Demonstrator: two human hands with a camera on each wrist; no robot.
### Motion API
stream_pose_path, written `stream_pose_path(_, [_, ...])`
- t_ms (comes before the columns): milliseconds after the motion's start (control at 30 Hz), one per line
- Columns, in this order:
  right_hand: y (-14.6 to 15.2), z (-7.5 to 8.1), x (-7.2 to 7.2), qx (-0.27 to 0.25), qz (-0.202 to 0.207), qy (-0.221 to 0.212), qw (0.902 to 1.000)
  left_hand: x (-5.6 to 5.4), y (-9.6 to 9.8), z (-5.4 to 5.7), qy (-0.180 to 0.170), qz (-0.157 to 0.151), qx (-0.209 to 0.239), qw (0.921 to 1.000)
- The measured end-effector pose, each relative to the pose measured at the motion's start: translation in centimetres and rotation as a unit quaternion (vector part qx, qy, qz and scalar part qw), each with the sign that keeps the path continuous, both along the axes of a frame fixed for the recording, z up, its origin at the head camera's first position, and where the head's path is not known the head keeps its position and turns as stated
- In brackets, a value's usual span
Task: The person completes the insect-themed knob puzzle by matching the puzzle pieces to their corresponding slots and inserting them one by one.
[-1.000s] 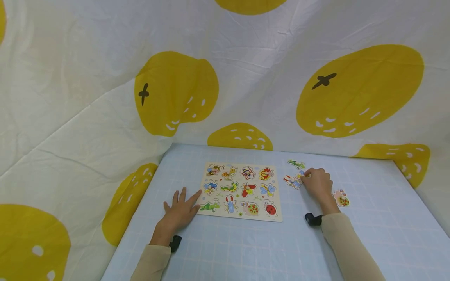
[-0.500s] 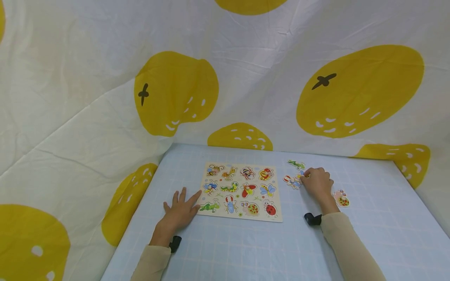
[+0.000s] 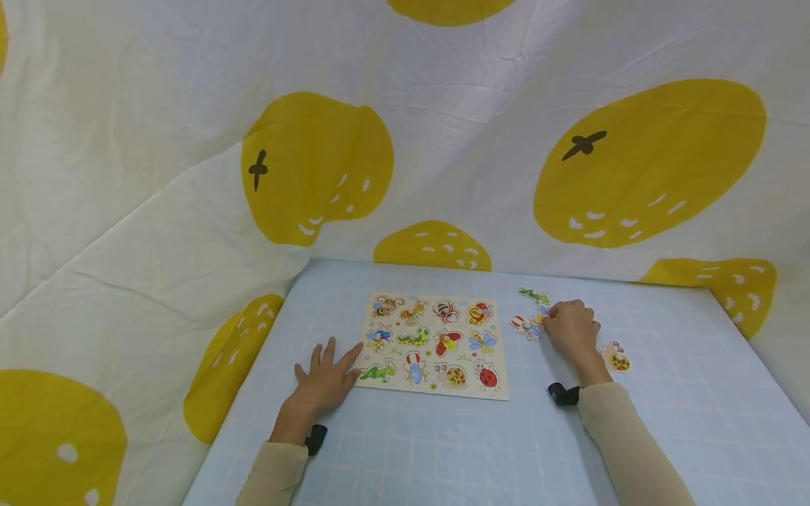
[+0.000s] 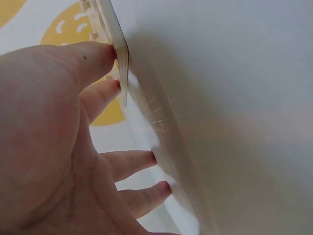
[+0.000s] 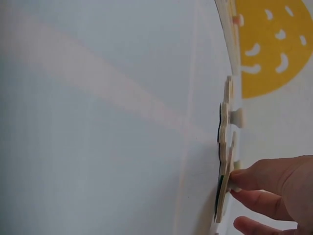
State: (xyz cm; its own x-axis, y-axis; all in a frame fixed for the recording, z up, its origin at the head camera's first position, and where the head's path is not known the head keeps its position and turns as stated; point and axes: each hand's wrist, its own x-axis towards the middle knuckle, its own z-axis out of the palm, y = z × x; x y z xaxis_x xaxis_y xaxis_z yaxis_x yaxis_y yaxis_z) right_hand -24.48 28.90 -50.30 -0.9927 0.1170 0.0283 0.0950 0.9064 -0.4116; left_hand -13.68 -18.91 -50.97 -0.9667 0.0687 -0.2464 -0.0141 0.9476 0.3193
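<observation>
My right hand pinches the knob of a blue-and-yellow insect puzzle piece; the hand covers most of it in the head view. In the right wrist view, thumb and finger meet at the knob of a thin wooden piece low over the table. A blue stag beetle piece with red pincers lies against its left side. My left hand has its fingers spread at the left edge of the insect puzzle board. Thumb and one fingertip touch the board's edge in the left wrist view.
A green grasshopper piece lies behind the right hand, and a snail piece lies to its right. The table has a pale blue checked cloth. A white curtain with yellow fruit prints hangs behind and at the left.
</observation>
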Motion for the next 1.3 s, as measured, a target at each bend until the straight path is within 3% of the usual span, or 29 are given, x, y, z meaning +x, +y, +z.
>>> stream_pose_path(767, [0.1, 0.0, 0.8, -0.015, 0.072, 0.065, 0.9952, 0.0, 0.0, 0.2, -0.004, 0.000, 0.006, 1.0000])
stream_pose_path(967, [-0.2, -0.2, 0.8, -0.017, 0.131, 0.087, 0.9874, 0.0, 0.0, 0.2, -0.003, 0.002, 0.002, 1.0000])
stream_pose_path(1300, [-1.5, -0.2, 0.8, -0.030, 0.177, 0.054, 0.9823, 0.0, 0.0, 0.1, -0.005, 0.001, 0.001, 1.0000])
